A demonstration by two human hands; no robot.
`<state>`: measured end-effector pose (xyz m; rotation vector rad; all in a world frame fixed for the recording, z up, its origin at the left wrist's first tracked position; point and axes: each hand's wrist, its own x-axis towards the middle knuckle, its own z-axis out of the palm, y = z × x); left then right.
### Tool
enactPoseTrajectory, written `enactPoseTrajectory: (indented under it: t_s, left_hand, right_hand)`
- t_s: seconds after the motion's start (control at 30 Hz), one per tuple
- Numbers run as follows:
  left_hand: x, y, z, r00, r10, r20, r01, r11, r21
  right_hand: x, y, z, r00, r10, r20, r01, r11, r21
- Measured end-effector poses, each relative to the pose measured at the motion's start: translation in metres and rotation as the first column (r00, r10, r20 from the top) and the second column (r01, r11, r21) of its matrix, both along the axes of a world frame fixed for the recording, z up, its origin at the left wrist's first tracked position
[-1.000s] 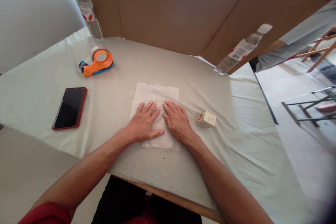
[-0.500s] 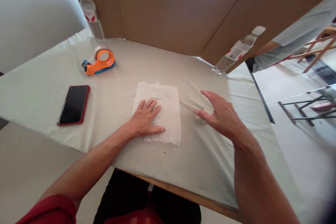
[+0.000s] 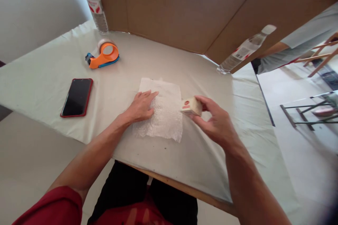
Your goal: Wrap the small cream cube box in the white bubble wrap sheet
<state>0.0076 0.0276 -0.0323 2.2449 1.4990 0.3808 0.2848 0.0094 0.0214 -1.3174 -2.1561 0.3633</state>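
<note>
A sheet of bubble wrap (image 3: 167,112) lies flat on the cloth-covered table (image 3: 148,161). My left hand (image 3: 141,107) rests on the sheet's left part, fingers stretched out, with nothing held. To the right, my right hand (image 3: 215,119) grips a small cream box (image 3: 191,106) with red print between thumb and fingers. The box is at the sheet's right edge and looks lifted off the table.
A phone in a red case (image 3: 77,97) lies at the left, with an orange tape dispenser (image 3: 105,55) behind it. Two water bottles (image 3: 96,5) (image 3: 245,50) stand against a cardboard panel (image 3: 169,10). Beyond the panel at right, part of a person (image 3: 293,45) shows.
My right hand has closed on the small box, picked it up and brought it left to the bubble wrap. My left hand has shifted slightly left on the sheet.
</note>
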Motion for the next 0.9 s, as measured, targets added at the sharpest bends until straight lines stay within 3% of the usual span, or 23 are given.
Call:
enactPoseTrajectory:
  t_s: [0.13, 0.27, 0.4, 0.63, 0.9]
  left_hand:
    - [-0.003, 0.002, -0.003, 1.0, -0.024, -0.006, 0.024, 1.0, 0.001]
    - [-0.005, 0.002, -0.005, 0.998, -0.058, -0.023, 0.058, 0.998, -0.012]
    - [-0.007, 0.003, -0.005, 0.997, -0.072, -0.019, 0.072, 0.997, -0.015]
    - [-0.008, 0.003, -0.008, 0.997, -0.072, 0.006, 0.072, 0.997, 0.015]
    - [-0.013, 0.005, -0.004, 0.956, -0.053, 0.288, 0.029, 0.996, 0.087]
  right_hand:
    - [-0.048, 0.013, -0.015, 0.977, 0.211, 0.018, -0.211, 0.977, -0.01]
    - [-0.065, 0.028, -0.047, 0.942, 0.305, 0.139, -0.289, 0.949, -0.122]
    - [-0.06, 0.031, -0.064, 0.963, 0.266, 0.033, -0.258, 0.954, -0.15]
    - [-0.058, 0.031, -0.067, 0.964, 0.263, -0.028, -0.264, 0.952, -0.155]
    - [-0.058, 0.033, -0.07, 0.959, 0.284, -0.029, -0.285, 0.946, -0.153]
